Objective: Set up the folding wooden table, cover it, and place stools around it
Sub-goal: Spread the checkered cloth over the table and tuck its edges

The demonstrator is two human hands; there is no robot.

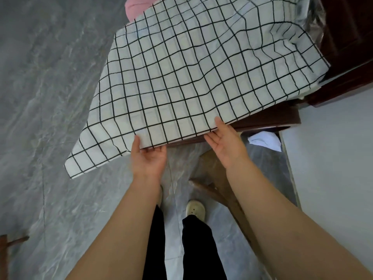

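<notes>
Covering step under way. The counter [266, 118] stands unfolded, and the checked cloth [181, 77] lies over most of its top. The cloth sits askew: its near left corner hangs past the edge over the grey floor [40, 98], while a dark strip of wood shows bare at the near right. Ripples run across the far right part.

Judged left to do: square and smooth the cloth, then set the stools. A brown wooden piece [214, 178] shows below the right forearm; cannot tell whether it is a stool or a leg. No stool is visibly placed at the counter.

Left grip [148, 156]: palm up at the near hem, thumb on top, fingers tucked beneath, pinching the cloth. Right grip [226, 142]: same posture further right along the hem, thumb over and fingers under, clamped on the cloth edge.
</notes>
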